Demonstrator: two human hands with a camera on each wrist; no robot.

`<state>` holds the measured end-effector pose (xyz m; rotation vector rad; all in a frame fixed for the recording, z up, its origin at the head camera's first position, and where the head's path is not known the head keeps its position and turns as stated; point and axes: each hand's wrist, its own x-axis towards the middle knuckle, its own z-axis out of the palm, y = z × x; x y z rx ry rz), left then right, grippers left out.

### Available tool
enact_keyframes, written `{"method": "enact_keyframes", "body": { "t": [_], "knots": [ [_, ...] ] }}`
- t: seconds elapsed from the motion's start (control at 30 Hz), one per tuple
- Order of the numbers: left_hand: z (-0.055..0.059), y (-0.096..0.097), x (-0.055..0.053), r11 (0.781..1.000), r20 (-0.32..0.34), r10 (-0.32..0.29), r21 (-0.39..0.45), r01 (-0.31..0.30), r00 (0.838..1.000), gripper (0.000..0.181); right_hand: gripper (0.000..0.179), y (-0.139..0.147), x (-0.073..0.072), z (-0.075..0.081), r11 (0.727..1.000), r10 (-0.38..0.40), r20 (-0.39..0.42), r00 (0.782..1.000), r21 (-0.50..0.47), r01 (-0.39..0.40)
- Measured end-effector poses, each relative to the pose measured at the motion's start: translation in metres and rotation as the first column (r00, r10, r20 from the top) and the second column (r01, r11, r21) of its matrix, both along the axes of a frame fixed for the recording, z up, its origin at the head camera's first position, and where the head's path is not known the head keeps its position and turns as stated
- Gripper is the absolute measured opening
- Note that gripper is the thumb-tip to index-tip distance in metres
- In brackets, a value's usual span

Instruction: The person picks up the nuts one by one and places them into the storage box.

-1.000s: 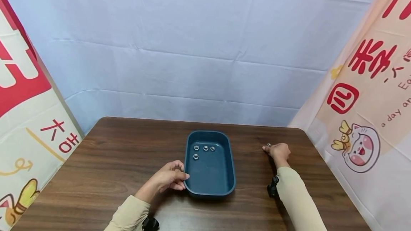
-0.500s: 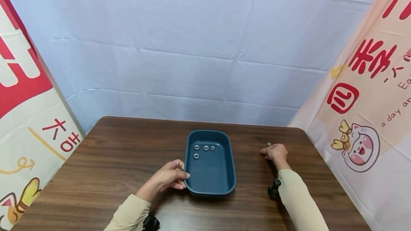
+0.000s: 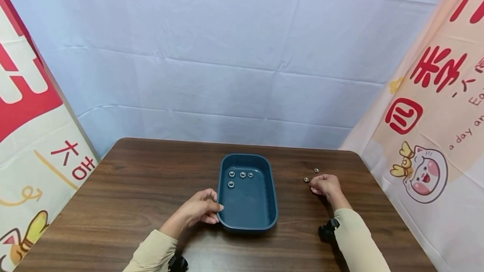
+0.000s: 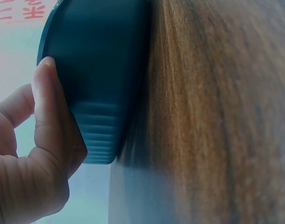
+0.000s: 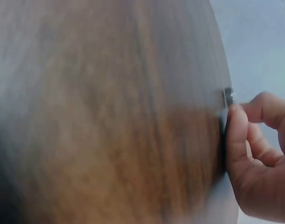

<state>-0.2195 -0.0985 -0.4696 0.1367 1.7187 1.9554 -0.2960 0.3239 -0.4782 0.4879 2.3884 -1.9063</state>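
Blue rectangular plastic tray (image 3: 248,209) gripped by left fingers (image 4: 47,98); right fingers (image 5: 237,133), grasp can't be told; silver hexagonal metal nut (image 3: 306,180) beside them could be skidded by a nudge!

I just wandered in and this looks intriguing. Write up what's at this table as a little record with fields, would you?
Surface: brown table
Container: dark blue tray, upright
In tray: four metal nuts, three across the far part, one nearer the person
Outside tray: two loose nuts on the table, right of the tray
Left hand: holds the tray's left side at the rim
Right hand: fingertips close beside the loose nuts; whether they hold anything is unclear
Backdrop: pale cloth
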Motion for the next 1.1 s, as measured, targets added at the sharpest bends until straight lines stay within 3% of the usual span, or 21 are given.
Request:
{"method": "enact_keyframes", "body": {
  "t": [0.17,0.3,0.73,0.9,1.1],
  "knots": [
    [0.0,-0.001,-0.001,1.0,-0.004,0.0,-0.006,0.0,1.0,0.029,0.039,-0.003,-0.003,0.001,0.988,0.105,0.005,0.994,0.116,-0.105],
    [0.0,0.0,-0.001,1.0,-0.002,-0.003,-0.002,0.003,1.0,0.029,0.048,-0.008,-0.006,0.0,0.954,0.161,0.001,0.987,0.257,-0.156],
    [0.0,0.0,-0.002,1.0,-0.003,-0.01,0.004,0.01,1.0,0.028,0.042,-0.018,-0.015,-0.005,0.912,0.181,-0.03,0.983,0.378,-0.157],
    [-0.001,0.0,-0.002,1.0,-0.002,-0.011,0.004,0.011,1.0,0.029,0.031,-0.023,-0.014,-0.005,0.891,0.171,-0.063,0.983,0.436,-0.127],
    [-0.002,0.0,-0.002,1.0,-0.001,-0.012,0.004,0.012,1.0,0.029,0.017,-0.022,-0.011,-0.006,0.873,0.21,-0.09,0.974,0.465,-0.145]
  ]
}}
